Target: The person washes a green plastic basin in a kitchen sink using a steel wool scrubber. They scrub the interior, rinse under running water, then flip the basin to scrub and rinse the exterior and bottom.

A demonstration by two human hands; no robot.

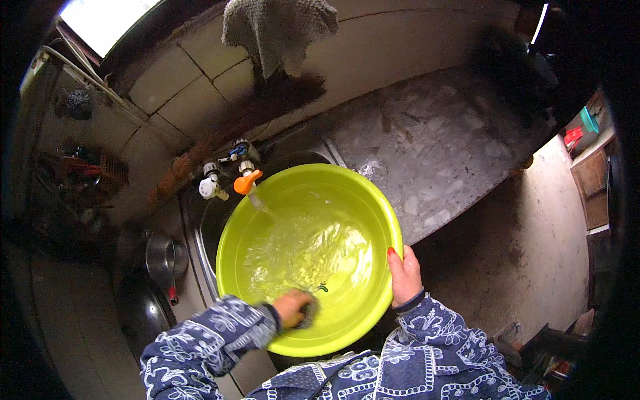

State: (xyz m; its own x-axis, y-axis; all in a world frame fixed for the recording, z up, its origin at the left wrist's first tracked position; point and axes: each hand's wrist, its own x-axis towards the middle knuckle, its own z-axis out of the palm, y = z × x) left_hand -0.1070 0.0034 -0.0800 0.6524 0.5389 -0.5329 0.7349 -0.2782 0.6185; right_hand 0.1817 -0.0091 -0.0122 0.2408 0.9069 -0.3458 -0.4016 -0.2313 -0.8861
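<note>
A large yellow-green plastic basin (310, 172) rests over the sink (207, 250), with moving water (310, 250) inside. Water runs into it from a tap with an orange handle (248, 182). My right hand (406, 275) grips the basin's right rim, the thumb on top. Inside the near left part of the basin, my left hand (292, 307) is closed around a dark grey scrubbing pad (307, 312), both blurred. A small dark green, curved thing (322, 287) shows in the basin near the pad.
A white tap (207, 187) and a blue-handled valve (239, 149) stand behind the basin. Left are a metal pot (165, 255), a red-tipped handle (173, 296) and a dark round lid (145, 310). A speckled stone counter (425, 150) extends right. A grey towel (277, 30) hangs behind.
</note>
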